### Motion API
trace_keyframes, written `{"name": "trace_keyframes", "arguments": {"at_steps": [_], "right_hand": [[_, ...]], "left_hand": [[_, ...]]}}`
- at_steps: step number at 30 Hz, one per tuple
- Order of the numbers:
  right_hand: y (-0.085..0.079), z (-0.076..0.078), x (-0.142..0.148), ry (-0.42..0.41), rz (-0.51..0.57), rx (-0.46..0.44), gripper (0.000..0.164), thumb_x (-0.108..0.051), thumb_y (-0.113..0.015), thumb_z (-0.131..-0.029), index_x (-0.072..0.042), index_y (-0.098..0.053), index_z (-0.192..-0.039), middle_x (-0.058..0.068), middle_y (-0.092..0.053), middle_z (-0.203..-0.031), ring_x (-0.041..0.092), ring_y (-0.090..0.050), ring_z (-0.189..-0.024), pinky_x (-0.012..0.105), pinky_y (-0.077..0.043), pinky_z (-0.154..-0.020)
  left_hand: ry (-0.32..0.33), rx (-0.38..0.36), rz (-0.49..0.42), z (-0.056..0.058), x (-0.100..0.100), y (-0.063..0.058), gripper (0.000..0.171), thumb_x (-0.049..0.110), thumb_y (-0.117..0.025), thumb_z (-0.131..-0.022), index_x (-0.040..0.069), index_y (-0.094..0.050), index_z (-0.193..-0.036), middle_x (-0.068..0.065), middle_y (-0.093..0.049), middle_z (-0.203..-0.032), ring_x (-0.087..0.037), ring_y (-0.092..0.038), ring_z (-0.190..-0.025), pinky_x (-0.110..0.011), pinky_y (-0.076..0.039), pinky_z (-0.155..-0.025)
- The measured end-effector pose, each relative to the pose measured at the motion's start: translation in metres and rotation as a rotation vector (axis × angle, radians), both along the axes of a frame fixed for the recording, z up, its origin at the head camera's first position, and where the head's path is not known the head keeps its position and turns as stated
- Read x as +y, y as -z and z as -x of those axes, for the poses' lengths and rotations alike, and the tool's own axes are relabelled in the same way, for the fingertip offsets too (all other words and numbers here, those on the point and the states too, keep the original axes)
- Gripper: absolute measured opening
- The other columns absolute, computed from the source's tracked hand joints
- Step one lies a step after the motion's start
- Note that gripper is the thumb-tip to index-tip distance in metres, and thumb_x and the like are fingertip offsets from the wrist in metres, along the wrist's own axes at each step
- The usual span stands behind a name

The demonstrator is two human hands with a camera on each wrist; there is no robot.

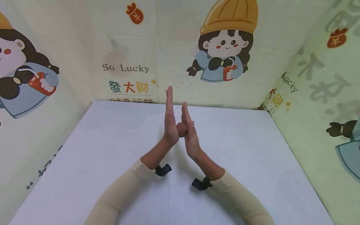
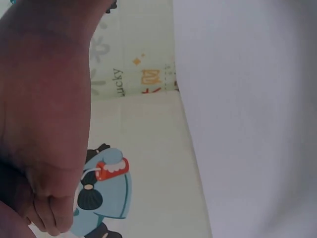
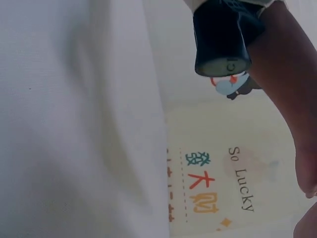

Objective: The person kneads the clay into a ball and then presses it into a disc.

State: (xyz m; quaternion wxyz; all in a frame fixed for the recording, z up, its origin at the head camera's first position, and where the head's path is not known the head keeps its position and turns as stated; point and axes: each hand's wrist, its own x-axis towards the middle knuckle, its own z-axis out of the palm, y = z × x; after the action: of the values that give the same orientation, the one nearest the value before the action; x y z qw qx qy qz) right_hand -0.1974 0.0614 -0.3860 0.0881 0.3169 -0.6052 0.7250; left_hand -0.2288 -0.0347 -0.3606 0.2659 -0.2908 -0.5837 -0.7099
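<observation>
Nearest, beige sleeves (image 1: 121, 187) are reaching over the table (image 1: 118, 134), dark wrist cameras (image 1: 163, 170) sitting at the wrists. Beyond, the left hand (image 1: 170, 122) and right hand (image 1: 191, 135) are pointing upward, fingers straight, palms holding a brown ball (image 1: 181, 129) between them. It is hovering above the table, roughly midway between the far corners. It is probably behaving like light, soft clay, denting easily, so broad, flat contact on opposite sides is suiting it. Past the far edge, a printed backdrop (image 1: 171, 40) is hanging.

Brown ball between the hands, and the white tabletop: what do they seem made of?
The brown ball may be clay or dough: its surface looks matte and even. The white tabletop looks smooth and dull, perhaps laminate or cloth; I cannot tell.
</observation>
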Motion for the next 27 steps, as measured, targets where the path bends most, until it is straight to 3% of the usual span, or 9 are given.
{"name": "trace_keyframes", "arguments": {"at_steps": [4,12,17,27], "right_hand": [[0.000,-0.004,0.000,-0.011,-0.021,-0.012,0.085,-0.065,-0.015,-0.109,-0.005,-0.001,-0.168,-0.003,0.001,-0.176,0.016,0.001,-0.161,0.040,-0.003,-0.128],[-0.004,-0.012,0.000,-0.014,-0.050,0.068,0.085,-0.063,-0.013,-0.110,-0.003,0.005,-0.167,0.003,0.009,-0.176,0.020,0.009,-0.160,0.046,0.002,-0.127],[-0.007,-0.015,0.000,0.004,-0.056,0.091,0.083,-0.062,-0.012,-0.110,-0.006,0.006,-0.167,0.003,0.011,-0.176,0.019,0.013,-0.160,0.045,0.006,-0.127],[-0.015,-0.012,0.005,0.044,-0.029,0.147,0.083,-0.061,-0.009,-0.110,-0.002,0.004,-0.167,0.000,0.007,-0.176,0.021,0.010,-0.161,0.046,0.004,-0.127]], "left_hand": [[-0.021,-0.019,-0.003,0.009,-0.003,0.001,0.068,0.030,-0.020,-0.108,-0.001,-0.010,-0.167,-0.013,-0.008,-0.176,-0.017,0.001,-0.161,-0.041,-0.001,-0.127],[-0.082,-0.051,0.039,0.024,-0.010,0.005,0.070,0.035,-0.022,-0.107,0.001,-0.012,-0.168,-0.008,-0.011,-0.176,-0.015,0.001,-0.161,-0.039,-0.001,-0.127],[-0.038,-0.081,0.080,0.025,-0.011,0.009,0.074,0.049,-0.023,-0.109,0.007,-0.009,-0.169,-0.004,-0.005,-0.177,-0.013,0.005,-0.160,-0.042,0.002,-0.126],[0.079,-0.079,0.182,0.021,-0.004,0.023,0.080,0.058,-0.019,-0.109,0.009,-0.006,-0.170,-0.005,-0.001,-0.177,-0.015,0.009,-0.160,-0.051,0.003,-0.126]]}}
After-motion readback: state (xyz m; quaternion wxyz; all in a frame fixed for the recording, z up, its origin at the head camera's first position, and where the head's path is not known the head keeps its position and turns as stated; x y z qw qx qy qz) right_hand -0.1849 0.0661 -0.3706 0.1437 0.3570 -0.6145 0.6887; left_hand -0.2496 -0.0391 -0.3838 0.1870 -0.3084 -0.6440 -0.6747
